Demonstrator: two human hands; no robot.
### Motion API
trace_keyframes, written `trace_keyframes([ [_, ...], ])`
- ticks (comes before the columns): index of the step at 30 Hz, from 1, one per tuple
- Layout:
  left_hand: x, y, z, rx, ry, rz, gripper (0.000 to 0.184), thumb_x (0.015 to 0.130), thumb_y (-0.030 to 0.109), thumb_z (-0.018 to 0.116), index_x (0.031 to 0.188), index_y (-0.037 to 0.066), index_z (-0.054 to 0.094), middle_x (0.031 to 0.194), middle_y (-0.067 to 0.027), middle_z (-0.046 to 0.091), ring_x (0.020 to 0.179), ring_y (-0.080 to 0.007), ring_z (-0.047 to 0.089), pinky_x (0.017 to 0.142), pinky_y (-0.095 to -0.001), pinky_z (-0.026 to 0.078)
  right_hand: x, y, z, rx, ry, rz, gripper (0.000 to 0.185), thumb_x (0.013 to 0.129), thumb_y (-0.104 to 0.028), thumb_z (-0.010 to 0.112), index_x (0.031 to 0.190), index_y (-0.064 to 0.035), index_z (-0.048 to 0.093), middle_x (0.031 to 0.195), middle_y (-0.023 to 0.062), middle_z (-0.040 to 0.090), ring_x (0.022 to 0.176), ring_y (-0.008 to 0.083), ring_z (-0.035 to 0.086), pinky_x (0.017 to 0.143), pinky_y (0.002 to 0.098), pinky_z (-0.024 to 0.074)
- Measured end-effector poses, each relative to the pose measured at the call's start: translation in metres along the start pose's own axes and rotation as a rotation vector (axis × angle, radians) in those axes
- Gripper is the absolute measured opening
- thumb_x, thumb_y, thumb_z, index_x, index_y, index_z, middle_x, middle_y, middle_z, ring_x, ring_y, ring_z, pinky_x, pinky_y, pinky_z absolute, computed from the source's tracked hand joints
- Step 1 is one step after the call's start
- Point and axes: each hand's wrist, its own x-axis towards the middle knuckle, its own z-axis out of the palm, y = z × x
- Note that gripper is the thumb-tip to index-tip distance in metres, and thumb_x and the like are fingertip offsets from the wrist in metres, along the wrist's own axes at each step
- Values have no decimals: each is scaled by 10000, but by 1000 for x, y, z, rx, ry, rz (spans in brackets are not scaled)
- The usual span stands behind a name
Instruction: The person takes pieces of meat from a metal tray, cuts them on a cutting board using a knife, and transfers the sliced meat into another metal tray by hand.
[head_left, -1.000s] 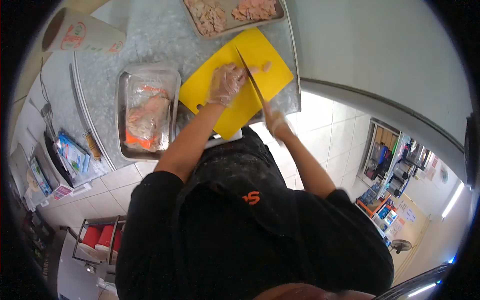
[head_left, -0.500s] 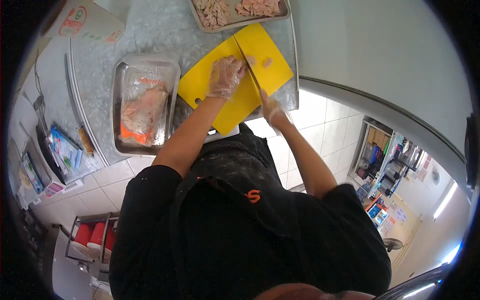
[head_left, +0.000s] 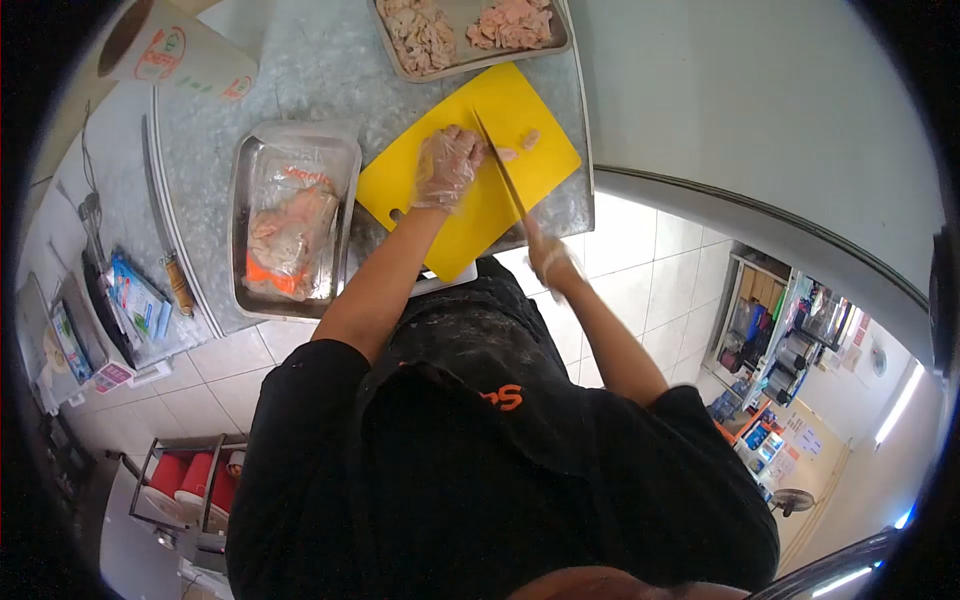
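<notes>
Little pale pink meat bits [head_left: 509, 154] sit on the flat yellow cutting board [head_left: 450, 245]. The left hand [head_left: 448, 168] has its fingers bent close together by the long thin knife [head_left: 502, 170]; the right hand's [head_left: 553, 262] are wrapped around its handle. One silver metal tray [head_left: 237, 230] has bagged meat [head_left: 292, 232]; a gray metal tray [head_left: 490, 64] has two meat piles [head_left: 418, 38]. The shiny gray desk [head_left: 390, 105] is near white floor tiles [head_left: 625, 300].

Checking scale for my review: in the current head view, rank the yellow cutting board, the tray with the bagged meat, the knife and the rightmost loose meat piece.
- Cutting board and tray: too alike to rank
- Knife, handle end hidden
- Meat piece
</notes>
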Motion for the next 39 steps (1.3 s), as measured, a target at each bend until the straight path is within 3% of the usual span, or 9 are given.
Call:
trace_keyframes([
  [3, -2, 1, 2, 33, 34, -14, 129, 787, 165, 649, 881, 86, 611, 880, -134, 624, 808, -346, 607, 686, -446, 486, -70, 17, 21, 214, -234, 383, 798, 970, -607, 182, 1138, 72, 566, 978, 358, 609, 956, 484, 583, 918, 511, 400],
  [4, -2, 3, 0, -15, 71, -24, 159, 790, 163, 646, 925, 82, 620, 909, -144, 625, 828, -352, 606, 707, -447, 489, -77, 7, 4, 380, -343, 678, 934, 940, -665, 109, 989, 116, 619, 1025, 360, 603, 1002, 474, 573, 939, 513, 378],
  [7, -4, 2, -5, -17, 40, -3, 209, 798, 152, 635, 993, 76, 636, 963, -159, 624, 868, -360, 603, 750, -447, 493, -78, 12, -28, 311, -368, 590, 922, 930, -694, 169, 1094, 109, 593, 1094, 312, 611, 1067, 442, 567, 953, 468, 394],
  [12, 0, 20, -14, -3, -164, 98, 185, 805, 139, 609, 977, 78, 641, 942, -179, 633, 857, -369, 616, 746, -461, 501, 24, -14, -103, 275, -1, 492, 610, 764, -397, 727, 1164, 28, 550, 1103, 272, 604, 1082, 415, 565, 921, 463, 452],
  [17, 14, 27, -11, 252, -374, -151, 136, 803, 183, 599, 868, 64, 611, 817, -196, 637, 770, -385, 639, 682, -494, 508, 123, 7, -105, 207, 386, -81, 481, 779, -319, 684, 1102, 19, 569, 1054, 266, 619, 1029, 416, 588, 904, 465, 465],
  [24, 2, 35, -14, 14, -286, -388, 212, 815, 194, 605, 978, 80, 677, 887, -197, 674, 828, -358, 659, 745, -445, 525, 167, 26, -104, -42, 161, -250, 321, 830, -261, 611, 1022, -6, 579, 969, 229, 654, 933, 405, 626, 803, 489, 494],
  [33, 7, 48, -32, -268, -208, -687, 233, 856, 186, 672, 1033, 34, 684, 923, -89, 717, 828, -171, 670, 795, -296, 511, 229, -1, -213, 473, 396, -78, 195, 829, -210, 687, 965, -76, 649, 871, 148, 680, 791, 286, 675, 679, 392, 518],
  [36, 11, 50, -31, -271, -246, -772, 283, 893, 217, 655, 1095, 18, 672, 1015, -84, 703, 901, -133, 646, 844, -273, 496, 196, 6, -141, 877, 32, -177, 238, 798, -153, 694, 1008, -68, 621, 793, 99, 636, 750, 198, 668, 665, 349, 521],
  [39, 3, 38, -21, -505, -185, -833, 277, 915, 190, 634, 1124, 8, 637, 1004, -64, 684, 907, -128, 627, 829, -267, 495, 164, -3, -100, 604, -129, -331, 290, 784, -133, 691, 1050, -54, 605, 835, 123, 653, 740, 220, 670, 669, 350, 526],
])
